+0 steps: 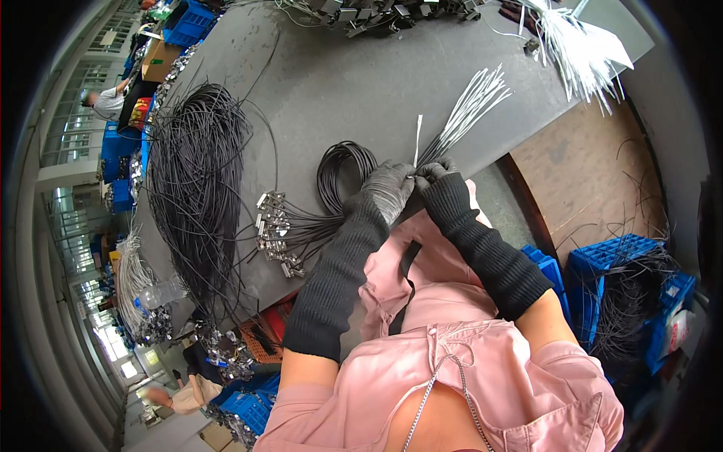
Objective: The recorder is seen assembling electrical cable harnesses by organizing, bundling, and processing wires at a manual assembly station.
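Grey worktable (331,83) fills most of my head view, tilted by the fisheye, with a workshop hall down the left side. Two other people (109,102) are over there, well apart from my hands, among blue bins (188,22).

Both hands are in dark gloves, black knit sleeves on the forearms, close together at the table's near edge. Left hand (388,192) is closed on the black cable bundle (331,177), just beside its coiled loop, fingertips pressed in. Right hand (435,173) has its fingers bent, pinching the same bundle just short of its white ends (474,105), which fan out up and right across the table. Thin white strip (419,139) sticks up between the hands; can't tell which fingers have it, if any.

Left of the left forearm, cables run out to a cluster of metal connectors (275,230). Farther left: big heap of loose black cables (197,173), clear bottle (160,292) near its lower end. Far edge has metal parts (376,15), white cables (576,56) at the far right corner. Below right, blue crate (617,248) with black cables beside a brown board (595,173).
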{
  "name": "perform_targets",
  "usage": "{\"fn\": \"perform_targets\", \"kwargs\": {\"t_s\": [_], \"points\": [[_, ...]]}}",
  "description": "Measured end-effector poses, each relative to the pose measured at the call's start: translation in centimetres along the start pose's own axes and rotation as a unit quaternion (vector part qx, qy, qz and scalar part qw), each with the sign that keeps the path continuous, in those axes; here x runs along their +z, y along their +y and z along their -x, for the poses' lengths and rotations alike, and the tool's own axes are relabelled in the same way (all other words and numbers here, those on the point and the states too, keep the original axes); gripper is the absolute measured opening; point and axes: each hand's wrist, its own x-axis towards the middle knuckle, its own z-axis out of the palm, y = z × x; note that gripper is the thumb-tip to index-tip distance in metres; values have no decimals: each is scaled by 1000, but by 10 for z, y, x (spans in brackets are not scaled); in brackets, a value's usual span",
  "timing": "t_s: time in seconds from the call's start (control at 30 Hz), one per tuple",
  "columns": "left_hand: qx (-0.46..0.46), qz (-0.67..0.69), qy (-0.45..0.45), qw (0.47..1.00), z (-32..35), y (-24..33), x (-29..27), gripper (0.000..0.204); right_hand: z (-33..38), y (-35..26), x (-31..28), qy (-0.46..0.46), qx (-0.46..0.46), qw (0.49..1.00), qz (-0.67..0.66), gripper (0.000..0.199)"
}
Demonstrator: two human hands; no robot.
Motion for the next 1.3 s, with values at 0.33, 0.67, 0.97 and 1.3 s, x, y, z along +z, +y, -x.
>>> {"fn": "perform_targets", "kwargs": {"t_s": [0.33,0.67,0.97,1.3], "points": [[-123,67,-141,980,-22,-4,-9,20,-12,17,15,5,2,999,-49,17],[-170,67,-193,964,-39,-33,6,21,-6,20,24,45,-43,998,-17,19],[-96,-38,-140,985,-23,8,-24,22,-7,7,7,1,2,1000,-3,17],[-75,-421,-101,898,-31,21,-20,29,9,19,-15,-94,-107,979,149,16]]}}
